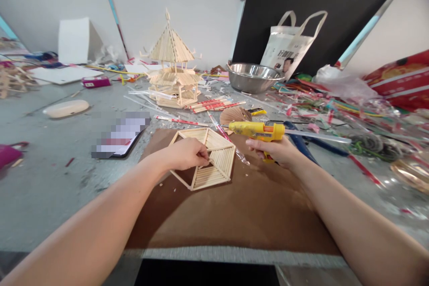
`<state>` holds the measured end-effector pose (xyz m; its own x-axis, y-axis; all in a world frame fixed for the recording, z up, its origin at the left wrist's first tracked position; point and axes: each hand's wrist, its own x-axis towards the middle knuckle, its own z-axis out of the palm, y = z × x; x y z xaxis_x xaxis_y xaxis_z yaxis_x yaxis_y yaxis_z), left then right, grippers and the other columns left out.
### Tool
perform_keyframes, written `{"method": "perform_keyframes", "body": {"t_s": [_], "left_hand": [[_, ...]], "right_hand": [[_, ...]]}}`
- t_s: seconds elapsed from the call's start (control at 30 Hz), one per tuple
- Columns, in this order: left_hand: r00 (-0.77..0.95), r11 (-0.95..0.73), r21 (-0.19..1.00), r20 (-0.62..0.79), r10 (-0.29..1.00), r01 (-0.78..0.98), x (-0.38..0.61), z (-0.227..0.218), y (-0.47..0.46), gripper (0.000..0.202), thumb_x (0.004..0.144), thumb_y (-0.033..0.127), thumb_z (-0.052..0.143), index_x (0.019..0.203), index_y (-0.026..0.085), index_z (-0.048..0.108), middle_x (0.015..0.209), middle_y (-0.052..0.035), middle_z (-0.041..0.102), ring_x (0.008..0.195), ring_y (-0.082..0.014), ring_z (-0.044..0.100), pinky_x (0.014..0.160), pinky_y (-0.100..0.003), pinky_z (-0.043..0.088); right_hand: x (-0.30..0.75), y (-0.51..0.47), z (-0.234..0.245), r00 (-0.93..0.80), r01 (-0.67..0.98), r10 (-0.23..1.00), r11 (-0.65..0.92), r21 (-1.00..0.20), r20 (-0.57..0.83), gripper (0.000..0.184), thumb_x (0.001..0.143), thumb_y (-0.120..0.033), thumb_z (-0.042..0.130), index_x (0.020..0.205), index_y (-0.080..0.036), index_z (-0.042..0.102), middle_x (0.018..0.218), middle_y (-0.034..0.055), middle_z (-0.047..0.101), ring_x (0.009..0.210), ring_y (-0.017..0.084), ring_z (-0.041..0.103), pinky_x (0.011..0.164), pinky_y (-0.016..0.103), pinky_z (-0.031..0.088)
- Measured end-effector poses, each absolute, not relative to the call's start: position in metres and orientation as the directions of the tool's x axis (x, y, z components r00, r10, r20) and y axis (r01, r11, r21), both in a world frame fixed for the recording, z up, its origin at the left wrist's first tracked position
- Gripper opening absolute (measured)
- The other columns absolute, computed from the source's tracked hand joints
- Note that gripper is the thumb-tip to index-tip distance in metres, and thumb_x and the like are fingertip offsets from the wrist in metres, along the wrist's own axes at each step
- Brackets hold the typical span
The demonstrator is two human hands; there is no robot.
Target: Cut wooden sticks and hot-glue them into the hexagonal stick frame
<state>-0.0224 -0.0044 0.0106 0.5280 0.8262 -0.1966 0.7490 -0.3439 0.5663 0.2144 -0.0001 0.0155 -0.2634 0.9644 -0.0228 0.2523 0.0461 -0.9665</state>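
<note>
My right hand (273, 149) grips a yellow hot glue gun (256, 130), its nozzle pointing left and a clear glue stick (318, 135) jutting from its back. On the brown mat (254, 214) lies a flat hexagonal frame (217, 167) of pale wooden sticks, split into wedges by spokes. Rows of sticks fill the wedges on its right side; brown shows through at the lower left. Above the middle of this frame my left hand (192, 154) is closed in a pinch. What its fingertips hold, if anything, I cannot make out. The nozzle is apart from the frame.
Behind the mat stands a stick pagoda model (174, 67), near bundled sticks (214, 105). A phone (120, 136) and a white oval case (66, 108) are at left. A metal bowl (253, 78), a tote bag (284, 49), blue-handled pliers (300, 143) and scattered wrappers occupy the right.
</note>
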Motion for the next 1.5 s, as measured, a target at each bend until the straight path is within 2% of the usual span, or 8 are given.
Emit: {"method": "perform_keyframes", "body": {"t_s": [0.2,0.73,0.97,1.13,1.5], "left_hand": [[0.526,-0.329,0.588,-0.197,0.828,0.739,-0.0227,0.0086,-0.0030,0.018,0.062,0.032,0.055,0.068,0.018,0.065,0.063,0.0001,0.062,0.056,-0.0107,0.050,0.052,-0.019,0.031],[0.519,-0.329,0.542,-0.244,0.819,0.773,-0.0198,0.0102,-0.0048,0.019,0.061,0.031,0.055,0.069,0.019,0.067,0.063,-0.0006,0.063,0.056,-0.0111,0.050,0.050,-0.019,0.030],[0.508,-0.345,0.486,-0.256,0.822,0.803,-0.0174,0.0142,-0.0074,0.020,0.062,0.032,0.053,0.066,0.018,0.066,0.057,-0.0004,0.059,0.050,-0.0100,0.045,0.048,-0.020,0.027],[0.512,-0.360,0.460,-0.265,0.817,0.812,-0.0166,0.0133,-0.0074,0.023,0.064,0.034,0.051,0.069,0.017,0.066,0.060,-0.0014,0.060,0.052,-0.0105,0.046,0.049,-0.020,0.028],[0.486,-0.302,0.499,-0.292,0.824,0.812,-0.0182,0.0067,-0.0030,0.028,0.062,0.036,0.052,0.075,0.017,0.068,0.063,-0.0011,0.062,0.056,-0.0112,0.049,0.052,-0.020,0.032]], "right_hand": [[0.2163,0.0020,0.0123,-0.259,0.282,0.966,0.058,-0.958,-0.018,0.020,0.060,-0.035,0.065,0.065,-0.019,0.053,0.053,-0.0026,0.049,0.038,0.005,0.037,0.035,0.022,0.028],[0.2164,0.0019,0.0125,-0.253,0.294,0.967,0.056,-0.954,-0.021,0.017,0.060,-0.033,0.064,0.066,-0.019,0.055,0.053,-0.0022,0.050,0.038,0.006,0.037,0.035,0.022,0.028],[0.2168,0.0020,0.0124,-0.255,0.284,0.967,0.060,-0.957,-0.015,0.020,0.058,-0.034,0.065,0.064,-0.019,0.054,0.053,-0.0025,0.051,0.037,0.005,0.038,0.034,0.021,0.029],[0.2169,0.0017,0.0124,-0.259,0.297,0.966,0.069,-0.952,-0.010,0.020,0.059,-0.034,0.065,0.064,-0.019,0.053,0.052,-0.0031,0.050,0.037,0.004,0.038,0.033,0.021,0.030],[0.2152,0.0013,0.0134,-0.253,0.284,0.967,0.065,-0.957,-0.010,0.018,0.059,-0.031,0.065,0.066,-0.019,0.054,0.053,-0.0031,0.051,0.037,0.005,0.039,0.033,0.021,0.030]]}}
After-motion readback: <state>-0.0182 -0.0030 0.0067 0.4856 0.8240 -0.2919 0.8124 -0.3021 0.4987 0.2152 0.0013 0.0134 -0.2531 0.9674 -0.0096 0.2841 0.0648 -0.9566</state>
